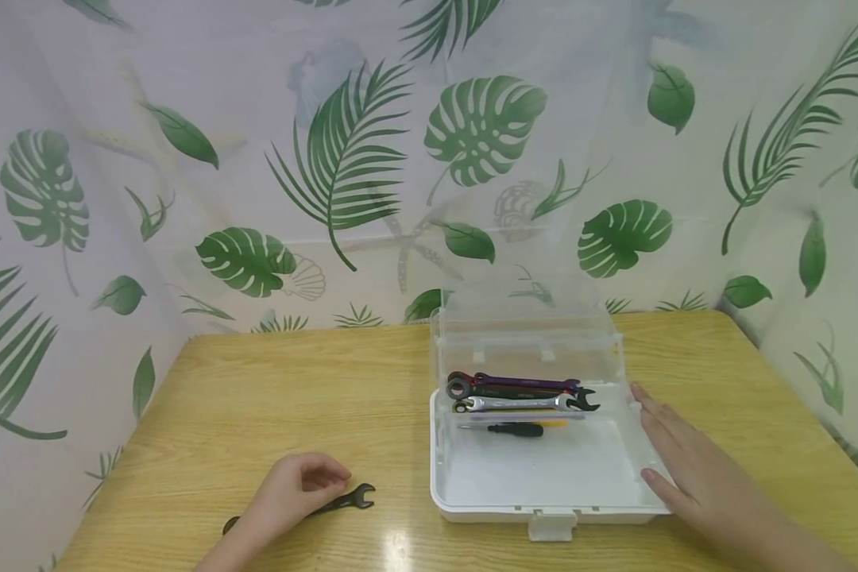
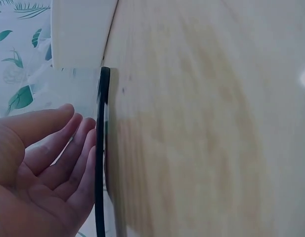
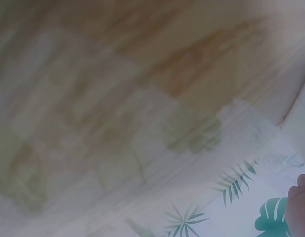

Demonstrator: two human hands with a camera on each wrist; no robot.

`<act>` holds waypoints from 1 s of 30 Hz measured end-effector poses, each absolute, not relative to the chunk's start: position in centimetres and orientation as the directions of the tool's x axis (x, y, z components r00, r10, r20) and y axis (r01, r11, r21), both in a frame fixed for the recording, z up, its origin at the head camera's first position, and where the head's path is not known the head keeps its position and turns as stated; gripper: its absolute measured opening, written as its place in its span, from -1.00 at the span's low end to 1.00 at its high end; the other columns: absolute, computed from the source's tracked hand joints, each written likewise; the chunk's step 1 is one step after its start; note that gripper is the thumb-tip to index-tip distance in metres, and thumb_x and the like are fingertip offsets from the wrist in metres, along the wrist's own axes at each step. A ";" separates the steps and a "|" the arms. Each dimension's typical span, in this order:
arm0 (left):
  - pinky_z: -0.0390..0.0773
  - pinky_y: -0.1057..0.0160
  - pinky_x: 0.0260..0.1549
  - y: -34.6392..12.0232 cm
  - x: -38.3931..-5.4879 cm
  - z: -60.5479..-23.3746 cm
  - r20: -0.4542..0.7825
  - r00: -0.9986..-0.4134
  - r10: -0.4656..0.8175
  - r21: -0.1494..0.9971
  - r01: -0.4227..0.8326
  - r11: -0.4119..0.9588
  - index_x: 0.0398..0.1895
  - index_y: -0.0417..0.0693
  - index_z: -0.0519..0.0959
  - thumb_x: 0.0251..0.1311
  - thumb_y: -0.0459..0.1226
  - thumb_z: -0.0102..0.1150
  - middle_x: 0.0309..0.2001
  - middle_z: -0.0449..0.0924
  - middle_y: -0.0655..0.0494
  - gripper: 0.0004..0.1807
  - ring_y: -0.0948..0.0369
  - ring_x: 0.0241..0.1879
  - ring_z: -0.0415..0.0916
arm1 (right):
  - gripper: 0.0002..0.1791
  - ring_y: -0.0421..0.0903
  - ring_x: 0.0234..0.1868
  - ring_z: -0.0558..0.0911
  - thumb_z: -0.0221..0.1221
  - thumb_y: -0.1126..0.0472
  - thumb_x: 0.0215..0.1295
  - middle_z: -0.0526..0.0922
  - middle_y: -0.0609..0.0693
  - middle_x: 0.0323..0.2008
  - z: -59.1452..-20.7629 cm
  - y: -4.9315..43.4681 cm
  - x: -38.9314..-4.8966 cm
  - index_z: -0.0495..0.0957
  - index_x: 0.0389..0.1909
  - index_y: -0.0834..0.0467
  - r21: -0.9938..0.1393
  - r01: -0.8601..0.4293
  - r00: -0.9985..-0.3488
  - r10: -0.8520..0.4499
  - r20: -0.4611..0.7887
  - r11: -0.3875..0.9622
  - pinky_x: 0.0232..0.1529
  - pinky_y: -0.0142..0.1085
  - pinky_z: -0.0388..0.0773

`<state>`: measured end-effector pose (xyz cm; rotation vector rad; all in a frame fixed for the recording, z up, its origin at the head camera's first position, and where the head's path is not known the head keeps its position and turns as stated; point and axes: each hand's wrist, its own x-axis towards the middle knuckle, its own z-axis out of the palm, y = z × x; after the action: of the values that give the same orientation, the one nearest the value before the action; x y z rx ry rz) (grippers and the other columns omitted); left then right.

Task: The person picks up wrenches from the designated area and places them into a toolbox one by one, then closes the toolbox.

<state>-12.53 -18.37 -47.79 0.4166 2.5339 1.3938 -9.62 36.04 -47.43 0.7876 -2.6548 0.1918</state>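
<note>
My left hand (image 1: 286,494) is over a black wrench (image 1: 343,500) on the table, left of a white toolbox (image 1: 434,461). In the left wrist view, the loosely bent fingers (image 2: 75,170) lie beside the wrench (image 2: 99,163) without closing round it. My right hand (image 1: 708,481) rests with extended fingers against the toolbox's right side; only a small part of the hand (image 3: 298,210) shows in the right wrist view. The toolbox's clear lid (image 1: 529,353) stands raised. Inside, at the back, lie a silver wrench (image 1: 518,403), a purple wrench (image 1: 529,381) and a black-handled screwdriver (image 1: 520,430).
The toolbox stands on a wood-grain table (image 1: 257,397), its white latch (image 1: 552,526) hanging at the front. Leaf-patterned cloth (image 1: 372,175) closes off the back and sides. A yellow piece (image 1: 556,423) lies by the screwdriver.
</note>
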 end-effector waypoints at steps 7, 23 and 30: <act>0.71 0.42 -0.24 -18.7 -12.4 -48.0 -0.060 -0.929 0.366 0.848 0.146 0.510 -0.15 -0.27 0.76 0.25 -0.42 0.44 -0.19 0.82 -0.06 -0.86 0.43 -0.28 0.66 | -0.07 -0.43 0.69 -0.38 0.29 0.13 0.40 -0.07 0.05 0.75 -47.4 36.1 -9.6 0.09 0.65 0.36 -0.031 -0.554 -0.774 -0.501 0.387 0.832 0.62 -0.60 -0.45; 0.70 0.41 -0.24 -19.2 -11.9 -48.4 -0.056 -0.903 0.427 0.803 0.213 0.557 -0.15 -0.16 0.77 0.12 -0.45 0.54 -0.18 0.76 0.05 -0.77 0.45 -0.27 0.57 | -0.12 -0.49 0.65 -0.42 0.26 0.07 0.46 -0.10 0.00 0.76 -47.2 35.9 -9.3 0.12 0.64 0.34 -0.042 -0.505 -0.822 -0.466 0.327 0.862 0.57 -0.64 -0.52; 0.67 0.40 -0.28 -19.3 -12.0 -48.6 -0.051 -0.900 0.432 0.771 0.240 0.590 -0.19 -0.07 0.77 0.10 -0.46 0.55 -0.22 0.71 0.14 -0.76 0.45 -0.29 0.53 | -0.12 -0.52 0.65 -0.42 0.26 0.05 0.47 -0.08 0.00 0.76 -47.1 35.9 -9.3 0.13 0.64 0.33 -0.050 -0.492 -0.834 -0.454 0.312 0.869 0.56 -0.65 -0.52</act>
<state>-12.02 -19.25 -48.59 0.5565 2.5872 1.2023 -9.26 35.89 -47.08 0.7128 -2.7502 0.1842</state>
